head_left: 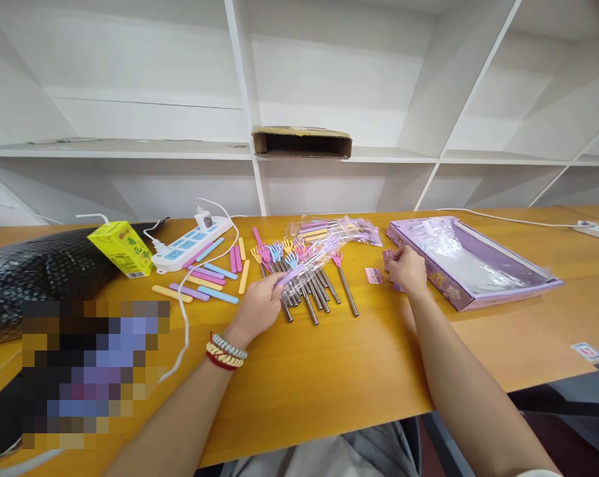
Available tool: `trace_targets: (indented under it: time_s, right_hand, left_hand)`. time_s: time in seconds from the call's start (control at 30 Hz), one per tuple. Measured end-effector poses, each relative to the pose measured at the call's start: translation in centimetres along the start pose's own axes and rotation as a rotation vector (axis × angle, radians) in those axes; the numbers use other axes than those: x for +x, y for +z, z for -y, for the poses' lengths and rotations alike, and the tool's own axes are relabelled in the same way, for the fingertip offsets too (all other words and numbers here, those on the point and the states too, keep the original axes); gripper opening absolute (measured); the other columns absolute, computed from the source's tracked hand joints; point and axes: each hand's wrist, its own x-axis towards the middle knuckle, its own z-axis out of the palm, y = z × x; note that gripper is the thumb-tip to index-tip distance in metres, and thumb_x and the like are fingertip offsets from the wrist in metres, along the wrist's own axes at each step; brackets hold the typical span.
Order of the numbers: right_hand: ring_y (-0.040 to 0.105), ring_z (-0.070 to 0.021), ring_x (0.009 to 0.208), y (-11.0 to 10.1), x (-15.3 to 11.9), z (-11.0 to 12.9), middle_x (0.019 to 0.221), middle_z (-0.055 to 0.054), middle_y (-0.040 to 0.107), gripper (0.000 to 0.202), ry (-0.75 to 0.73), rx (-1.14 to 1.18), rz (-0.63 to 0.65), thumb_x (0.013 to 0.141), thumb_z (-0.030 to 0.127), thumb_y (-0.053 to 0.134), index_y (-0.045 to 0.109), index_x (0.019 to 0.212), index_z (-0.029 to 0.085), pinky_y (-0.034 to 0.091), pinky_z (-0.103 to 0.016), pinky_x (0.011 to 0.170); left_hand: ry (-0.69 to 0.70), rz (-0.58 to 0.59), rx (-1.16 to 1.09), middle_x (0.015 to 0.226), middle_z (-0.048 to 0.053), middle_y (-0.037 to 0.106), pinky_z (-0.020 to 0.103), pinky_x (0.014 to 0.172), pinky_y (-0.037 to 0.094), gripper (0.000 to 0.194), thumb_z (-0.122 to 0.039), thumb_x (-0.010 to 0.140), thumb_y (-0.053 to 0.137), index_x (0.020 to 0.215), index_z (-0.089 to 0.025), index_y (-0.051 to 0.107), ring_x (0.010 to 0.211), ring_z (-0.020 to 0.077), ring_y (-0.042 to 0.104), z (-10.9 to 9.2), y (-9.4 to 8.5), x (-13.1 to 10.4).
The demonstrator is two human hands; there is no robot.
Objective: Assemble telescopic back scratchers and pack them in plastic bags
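My left hand [260, 306] is closed on the purple handle of a back scratcher [312, 262] in a clear plastic sleeve. Beneath it lies a pile of back scratchers with metal rods [315, 306] and small hand-shaped heads in pink, blue and yellow. One pink-headed back scratcher [348, 291] lies a little apart on the right. My right hand [409, 270] pinches a small purple printed card [388, 258] above the table, beside the purple box. Another small card [373, 275] lies flat to its left. The right fingertips are partly hidden.
Loose coloured handles [210, 281] lie left, near a white power strip [195, 244] and its cable. A yellow drink carton [121, 249] leans on a black bag [41, 271]. Wrapped back scratchers [324, 228] lie behind. An open purple box [441, 275] stands right; a cardboard box [302, 132] sits on the shelf.
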Motion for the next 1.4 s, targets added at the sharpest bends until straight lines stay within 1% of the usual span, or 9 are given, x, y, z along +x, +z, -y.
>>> trace_targets:
  time_s: [0.1, 0.2, 0.3, 0.43, 0.6, 0.73, 0.93, 1.13, 1.4]
  right_hand:
    - [0.058, -0.0179, 0.069, 0.6, -1.4, 2.3, 0.075, -0.006, 0.062, 0.019, -0.224, 0.162, -0.142, 0.076, 0.035, 0.051, 0.056, 0.082, 0.018, 0.043, -0.03, 0.067]
    - [0.055, -0.0169, 0.074, 1.4, -3.0, 4.3, 0.076, -0.005, 0.059, 0.014, -0.493, 0.298, -0.173, 0.08, 0.031, 0.048, 0.053, 0.076, 0.019, 0.044, -0.03, 0.07]
    - [0.054, -0.0198, 0.092, 2.3, -4.0, 5.0, 0.093, -0.008, 0.056, 0.008, -0.594, 0.365, -0.198, 0.079, 0.027, 0.05, 0.053, 0.077, 0.019, 0.044, -0.033, 0.079]
    - [0.049, -0.0228, 0.108, 3.0, -4.2, 4.8, 0.112, -0.013, 0.051, 0.007, -0.51, 0.362, -0.174, 0.078, 0.026, 0.049, 0.05, 0.079, 0.019, 0.042, -0.038, 0.087]
    - [0.054, -0.0205, 0.105, 3.3, -4.0, 4.4, 0.116, -0.013, 0.056, 0.008, -0.381, 0.359, -0.008, 0.081, 0.025, 0.044, 0.045, 0.086, 0.02, 0.043, -0.035, 0.086]
    - [0.055, -0.0196, 0.103, 3.4, -3.9, 4.1, 0.116, -0.012, 0.057, 0.007, -0.373, 0.344, -0.009, 0.08, 0.025, 0.045, 0.043, 0.085, 0.02, 0.043, -0.032, 0.084]
    - [0.058, -0.0175, 0.09, 2.8, -3.8, 4.1, 0.108, -0.011, 0.06, 0.008, -0.301, 0.292, -0.045, 0.081, 0.025, 0.041, 0.043, 0.086, 0.019, 0.043, -0.028, 0.075]
    - [0.056, -0.0163, 0.073, 1.7, -3.9, 4.7, 0.086, -0.007, 0.061, 0.01, -0.164, 0.216, -0.094, 0.082, 0.028, 0.041, 0.043, 0.086, 0.019, 0.04, -0.026, 0.067]
    - [0.056, -0.0143, 0.066, 2.1, -3.1, 4.2, 0.078, -0.003, 0.06, 0.017, -0.024, 0.442, -0.132, 0.082, 0.036, 0.041, 0.04, 0.088, 0.02, 0.04, -0.024, 0.063]
  left_hand:
    - [0.042, -0.018, 0.059, 0.099, 0.006, 0.066, 0.033, 0.081, 0.046, 0.032, -0.024, 0.086, 0.037, 0.11, -0.017, 0.058, 0.09, 0.0208, 0.06, 0.4, 0.3, 0.0]
    - [0.087, -0.035, 0.105, 0.102, 0.006, 0.066, 0.034, 0.083, 0.046, 0.032, -0.023, 0.087, 0.035, 0.109, -0.017, 0.058, 0.093, 0.0211, 0.06, 0.6, 0.6, -0.2]
    - [0.127, -0.037, 0.129, 0.104, 0.006, 0.065, 0.034, 0.083, 0.046, 0.033, -0.025, 0.088, 0.034, 0.11, -0.018, 0.057, 0.093, 0.0212, 0.06, 0.6, 0.8, -0.3]
    - [0.161, -0.002, 0.128, 0.105, 0.005, 0.065, 0.035, 0.083, 0.046, 0.032, -0.025, 0.088, 0.033, 0.109, -0.019, 0.057, 0.094, 0.0217, 0.06, 0.1, 0.6, -0.5]
    - [0.205, 0.029, 0.112, 0.105, 0.006, 0.065, 0.035, 0.083, 0.046, 0.032, -0.023, 0.089, 0.033, 0.11, -0.019, 0.057, 0.094, 0.021, 0.06, -0.4, 0.3, -0.7]
    - [0.196, 0.041, 0.107, 0.105, 0.006, 0.064, 0.035, 0.082, 0.046, 0.032, -0.021, 0.088, 0.033, 0.11, -0.018, 0.057, 0.094, 0.0209, 0.06, -0.7, 0.1, -0.8]
    - [0.189, 0.06, 0.102, 0.104, 0.006, 0.064, 0.037, 0.084, 0.046, 0.032, -0.02, 0.087, 0.034, 0.11, -0.018, 0.056, 0.094, 0.0214, 0.059, -0.6, 0.1, -0.8]
    - [0.197, 0.041, 0.104, 0.105, 0.006, 0.064, 0.036, 0.083, 0.046, 0.032, -0.02, 0.087, 0.034, 0.109, -0.019, 0.056, 0.094, 0.021, 0.059, -0.2, 0.2, -0.7]
    - [0.191, 0.032, 0.065, 0.104, 0.005, 0.064, 0.036, 0.082, 0.045, 0.033, -0.023, 0.089, 0.032, 0.111, -0.02, 0.056, 0.093, 0.0203, 0.059, -0.2, 0.1, -0.7]
